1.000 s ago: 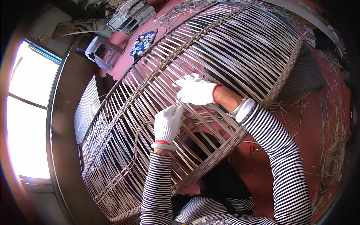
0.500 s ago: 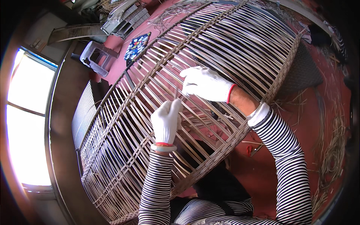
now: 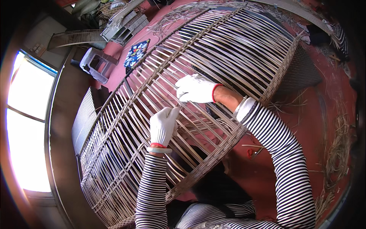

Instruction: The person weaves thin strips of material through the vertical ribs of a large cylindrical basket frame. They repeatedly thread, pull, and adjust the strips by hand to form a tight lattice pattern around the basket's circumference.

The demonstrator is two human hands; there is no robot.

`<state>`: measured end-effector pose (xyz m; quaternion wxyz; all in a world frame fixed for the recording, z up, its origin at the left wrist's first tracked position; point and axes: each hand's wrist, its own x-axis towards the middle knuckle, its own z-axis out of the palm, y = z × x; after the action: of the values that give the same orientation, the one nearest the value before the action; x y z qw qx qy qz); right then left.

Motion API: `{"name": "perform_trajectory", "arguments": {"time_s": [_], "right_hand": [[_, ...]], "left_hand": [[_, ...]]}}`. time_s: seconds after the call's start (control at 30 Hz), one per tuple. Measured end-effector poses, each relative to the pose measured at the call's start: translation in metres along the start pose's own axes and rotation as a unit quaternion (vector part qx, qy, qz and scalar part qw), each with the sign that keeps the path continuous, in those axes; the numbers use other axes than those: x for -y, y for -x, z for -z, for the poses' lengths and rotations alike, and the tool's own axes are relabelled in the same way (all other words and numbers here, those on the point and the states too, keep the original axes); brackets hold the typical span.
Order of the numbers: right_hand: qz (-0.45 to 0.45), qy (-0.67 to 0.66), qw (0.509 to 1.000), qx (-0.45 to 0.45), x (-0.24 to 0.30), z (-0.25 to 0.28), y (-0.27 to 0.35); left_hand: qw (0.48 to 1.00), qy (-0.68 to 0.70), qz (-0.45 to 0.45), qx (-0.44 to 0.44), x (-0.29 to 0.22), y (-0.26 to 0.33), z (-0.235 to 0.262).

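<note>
A large curved panel of brown wicker (image 3: 219, 152), with long parallel strands and woven bands, stretches before me across the view. My left hand (image 3: 164, 125), in a white knit glove with a red cuff, is closed in a pinch above the strands in the middle. A thin strand showed at its fingertips a moment ago; now the grip mostly hides it. Just beyond and to the right, my right hand (image 3: 196, 88), gloved alike, bends its fingers closed over the strands. What lies inside those fingers is hidden. A small gap separates the two hands.
On the red floor lie a red-handled tool (image 3: 250, 153) and loose strands (image 3: 337, 156) at the right. A grey plastic stool (image 3: 90, 59) and a patterned cushion (image 3: 133, 55) stand beyond the panel. At the far right a striped sleeve (image 3: 340, 40) of another person shows.
Both hands have shifted slightly left within the view, my left also a little down. The strand rising from my left fingertips no longer stands out. The whole scene has shifted slightly left.
</note>
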<state>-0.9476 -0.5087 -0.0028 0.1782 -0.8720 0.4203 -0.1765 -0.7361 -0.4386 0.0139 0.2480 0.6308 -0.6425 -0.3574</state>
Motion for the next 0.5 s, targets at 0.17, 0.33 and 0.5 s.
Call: {"name": "perform_trajectory", "arguments": {"time_s": [0.17,0.33,0.5], "right_hand": [[0.143,0.002,0.978,-0.153,-0.020,0.031,0.030],[0.004,-0.172,0.964,-0.205,-0.054,0.041,0.050],[-0.044,-0.349,0.912,-0.213,-0.061,0.041,0.065]], "left_hand": [[0.991,-0.034,-0.088,-0.094,0.001,0.014,0.002],[0.922,-0.207,-0.267,-0.187,0.000,0.024,-0.017],[0.909,-0.199,-0.292,-0.221,-0.008,0.013,-0.018]]}}
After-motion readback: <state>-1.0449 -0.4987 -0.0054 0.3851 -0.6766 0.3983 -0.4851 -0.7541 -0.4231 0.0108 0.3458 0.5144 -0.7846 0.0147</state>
